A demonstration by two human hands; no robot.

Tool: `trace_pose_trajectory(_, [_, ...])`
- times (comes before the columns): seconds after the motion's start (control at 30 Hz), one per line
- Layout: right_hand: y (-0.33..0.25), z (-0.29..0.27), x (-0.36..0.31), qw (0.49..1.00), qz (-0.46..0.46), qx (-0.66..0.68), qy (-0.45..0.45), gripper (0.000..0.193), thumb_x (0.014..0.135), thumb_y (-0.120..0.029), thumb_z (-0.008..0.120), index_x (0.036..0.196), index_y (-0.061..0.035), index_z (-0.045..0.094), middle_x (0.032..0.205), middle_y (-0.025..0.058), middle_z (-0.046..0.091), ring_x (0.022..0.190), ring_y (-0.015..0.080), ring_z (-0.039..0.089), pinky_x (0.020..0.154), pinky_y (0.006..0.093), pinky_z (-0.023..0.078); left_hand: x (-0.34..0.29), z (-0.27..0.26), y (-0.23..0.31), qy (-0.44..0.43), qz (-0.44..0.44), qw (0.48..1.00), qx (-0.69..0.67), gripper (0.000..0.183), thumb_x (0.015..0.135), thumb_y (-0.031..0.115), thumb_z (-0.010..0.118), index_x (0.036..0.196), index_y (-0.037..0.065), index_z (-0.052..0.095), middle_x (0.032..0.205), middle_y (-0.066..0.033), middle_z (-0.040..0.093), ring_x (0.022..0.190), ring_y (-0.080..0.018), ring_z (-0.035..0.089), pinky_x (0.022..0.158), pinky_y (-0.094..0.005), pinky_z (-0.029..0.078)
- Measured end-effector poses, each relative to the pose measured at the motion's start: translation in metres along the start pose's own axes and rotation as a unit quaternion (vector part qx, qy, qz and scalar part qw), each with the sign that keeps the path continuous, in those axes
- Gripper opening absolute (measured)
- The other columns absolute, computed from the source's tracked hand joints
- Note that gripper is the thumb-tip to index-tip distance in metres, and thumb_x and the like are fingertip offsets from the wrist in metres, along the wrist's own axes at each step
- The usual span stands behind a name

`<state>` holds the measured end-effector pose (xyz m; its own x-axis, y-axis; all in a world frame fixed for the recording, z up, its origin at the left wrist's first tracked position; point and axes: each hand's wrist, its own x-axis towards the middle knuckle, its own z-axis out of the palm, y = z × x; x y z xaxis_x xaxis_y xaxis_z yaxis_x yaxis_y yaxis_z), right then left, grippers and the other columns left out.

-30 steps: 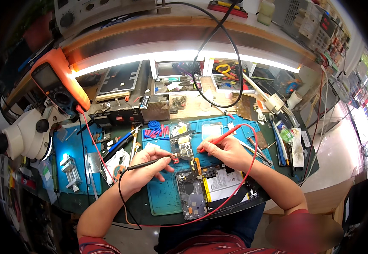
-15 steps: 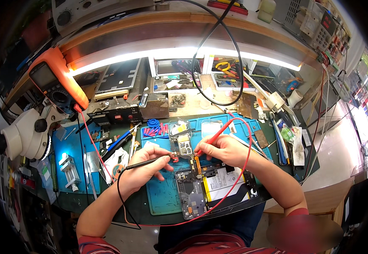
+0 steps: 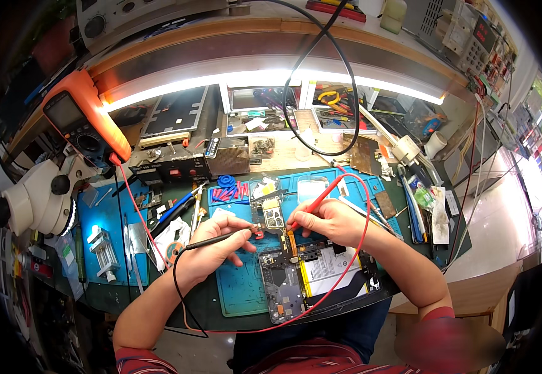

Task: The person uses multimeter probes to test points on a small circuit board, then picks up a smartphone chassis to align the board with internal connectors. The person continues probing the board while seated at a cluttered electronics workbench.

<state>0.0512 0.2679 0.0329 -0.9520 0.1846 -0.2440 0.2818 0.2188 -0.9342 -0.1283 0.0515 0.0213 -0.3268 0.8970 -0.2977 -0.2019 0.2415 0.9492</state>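
Between the fingers of my left hand [image 3: 226, 244] is a black test probe [image 3: 210, 241], its tip end by the left side of a small circuit board [image 3: 273, 216]. My right hand [image 3: 334, 223] pinches a red test probe [image 3: 321, 196], pointed down at the board's lower right. The exact contact of the tips is too small to tell. Below the board lies an opened tablet-like device [image 3: 281, 288] with a battery [image 3: 332, 269], and an orange flex cable [image 3: 292, 242] runs between them. The probe leads trail toward an orange multimeter [image 3: 85, 118] at the far left.
A blue work mat [image 3: 239, 293] lies under the board. On the left stand a white microscope [image 3: 31, 202] and a metal clamp fixture [image 3: 102, 252]. Trays of tools [image 3: 339, 115] sit at the back below a bright lamp. A black cable [image 3: 288, 118] loops overhead.
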Motion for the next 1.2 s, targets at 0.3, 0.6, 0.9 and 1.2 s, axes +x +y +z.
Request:
trace_pose_trajectory(0.3, [-0.0008,0.0006,-0.0001,1.000,0.012,-0.019,0.008,0.037,0.105,-0.035,0.055,0.111,-0.0031,0.071,0.097,0.0006,0.068,0.082,0.0086,0.058,0.079,0.0252,0.049,0.0004,-0.0020,-0.0003,-0.007,-0.008,1.000,-0.002,0.027,0.098,0.017,0.065,0.117,-0.001,0.058,0.115,-0.0123,0.067,0.094,-0.0174,0.070,0.062,-0.0263,0.057])
trace_pose_trajectory(0.6, [-0.0033,0.0001,-0.0016,1.000,0.000,-0.011,0.010,0.037,0.104,-0.035,0.055,0.111,-0.0024,0.071,0.096,0.0005,0.068,0.082,0.0088,0.059,0.078,0.0250,0.048,0.0010,-0.0012,-0.0010,-0.003,-0.002,1.000,0.006,0.028,0.098,0.017,0.064,0.118,-0.001,0.057,0.115,-0.0127,0.068,0.094,-0.0178,0.070,0.062,-0.0264,0.058])
trace_pose_trajectory(0.9, [-0.0044,0.0006,-0.0034,0.999,0.020,-0.028,0.024,0.033,0.104,-0.031,0.056,0.112,-0.0022,0.071,0.099,0.0021,0.070,0.083,0.0097,0.061,0.079,0.0261,0.050,-0.0004,-0.0005,0.0005,-0.015,-0.003,1.000,0.015,0.029,0.099,0.020,0.063,0.119,0.000,0.058,0.117,-0.0120,0.067,0.096,-0.0167,0.069,0.065,-0.0267,0.057])
trace_pose_trajectory(1.2, [-0.0013,0.0009,-0.0008,1.000,-0.008,-0.009,0.019,0.034,0.102,-0.032,0.059,0.109,-0.0009,0.071,0.097,0.0027,0.071,0.081,0.0098,0.060,0.076,0.0253,0.050,0.0005,-0.0029,-0.0041,-0.014,0.000,1.000,0.005,0.028,0.099,0.016,0.062,0.120,-0.001,0.057,0.121,-0.0125,0.067,0.095,-0.0163,0.069,0.063,-0.0243,0.056])
